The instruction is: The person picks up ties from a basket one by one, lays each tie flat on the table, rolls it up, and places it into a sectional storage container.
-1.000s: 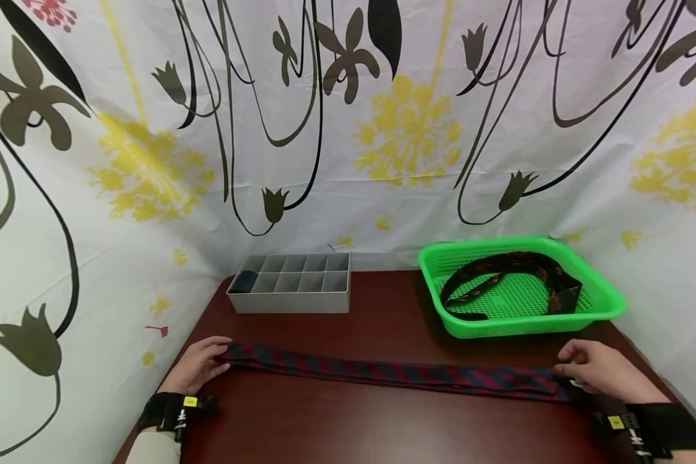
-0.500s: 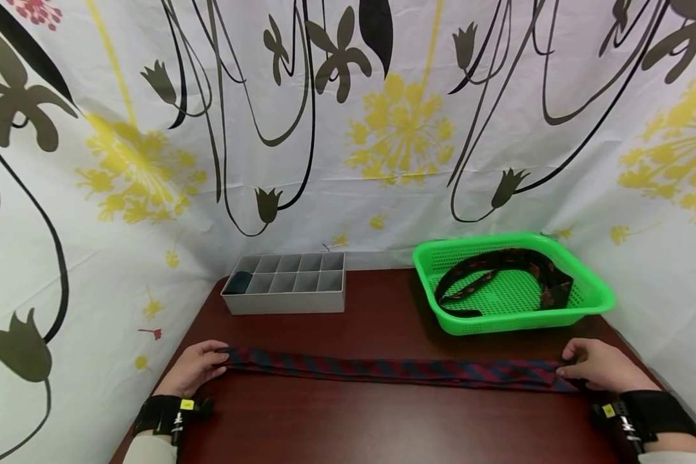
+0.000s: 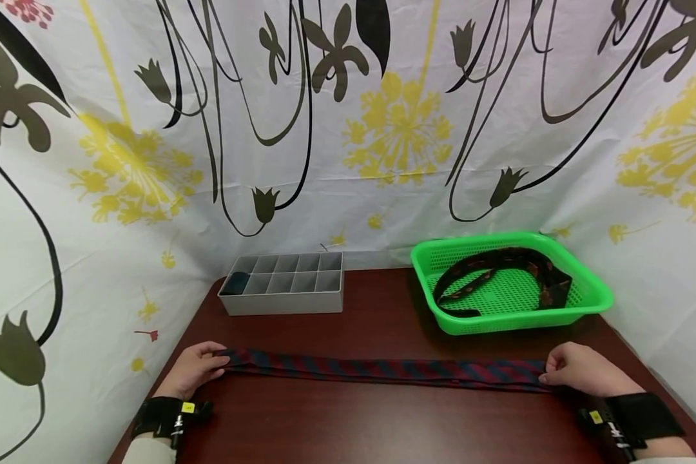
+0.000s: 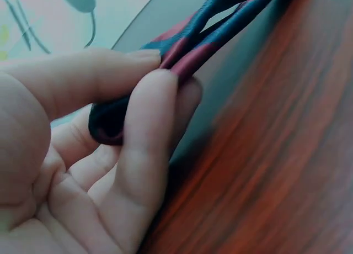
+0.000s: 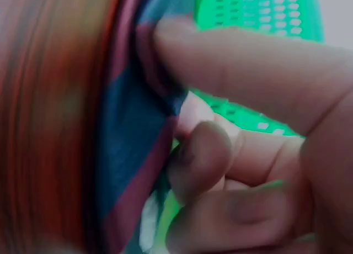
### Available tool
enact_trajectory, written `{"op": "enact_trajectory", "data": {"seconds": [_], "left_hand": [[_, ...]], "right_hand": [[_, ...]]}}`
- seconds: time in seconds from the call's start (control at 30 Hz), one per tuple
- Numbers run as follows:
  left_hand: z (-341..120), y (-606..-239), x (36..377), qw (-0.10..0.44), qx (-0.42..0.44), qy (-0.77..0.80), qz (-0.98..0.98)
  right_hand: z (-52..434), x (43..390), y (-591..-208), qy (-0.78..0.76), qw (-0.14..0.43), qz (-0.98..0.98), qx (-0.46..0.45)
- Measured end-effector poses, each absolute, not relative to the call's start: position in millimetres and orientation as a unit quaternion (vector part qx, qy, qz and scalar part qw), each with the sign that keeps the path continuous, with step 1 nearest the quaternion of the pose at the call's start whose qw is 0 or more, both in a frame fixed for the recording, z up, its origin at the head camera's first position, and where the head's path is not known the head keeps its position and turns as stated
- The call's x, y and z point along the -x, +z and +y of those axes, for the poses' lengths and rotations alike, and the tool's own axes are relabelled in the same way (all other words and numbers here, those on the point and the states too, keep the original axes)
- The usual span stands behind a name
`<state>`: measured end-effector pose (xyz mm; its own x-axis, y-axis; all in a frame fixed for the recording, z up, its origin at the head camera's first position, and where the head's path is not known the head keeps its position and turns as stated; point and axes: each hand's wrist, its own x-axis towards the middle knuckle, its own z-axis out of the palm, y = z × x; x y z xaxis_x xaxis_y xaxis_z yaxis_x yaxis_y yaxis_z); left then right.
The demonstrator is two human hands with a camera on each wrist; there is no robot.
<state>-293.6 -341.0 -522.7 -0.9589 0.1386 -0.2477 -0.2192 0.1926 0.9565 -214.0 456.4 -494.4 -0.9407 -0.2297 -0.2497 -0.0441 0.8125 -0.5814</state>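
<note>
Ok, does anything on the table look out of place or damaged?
Nothing stands out. The striped tie stretches between the left hand and right hand, the dark tie lies curled inside the green basket, and the gray box sits upright, with no damage visible.

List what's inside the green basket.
A dark patterned tie, loosely looped, in the green basket; mesh floor shows around it. The floor directly under the tie is covered.

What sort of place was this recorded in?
Probably a makeshift filming booth: flower-printed sheeting rises behind and along both sides of a dark tabletop, where a divided grey box and a green basket are set out.
</note>
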Motion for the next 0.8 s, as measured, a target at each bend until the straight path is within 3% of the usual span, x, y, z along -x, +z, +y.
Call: {"op": "enact_trajectory", "data": {"seconds": [0.3,0.63,0.8], "left_hand": [[-322,-522,293,0.082,0.08,0.548,0.828],[-324,-525,297,0.09,0.068,0.549,0.828],[-326,-525,295,0.096,0.069,0.552,0.826]], "right_hand": [[465,212,-489,-0.372,0.137,0.916,0.062],[458,212,-488,-0.258,0.047,0.965,0.011],[464,218,-487,-0.3,0.077,0.95,-0.031]]}}
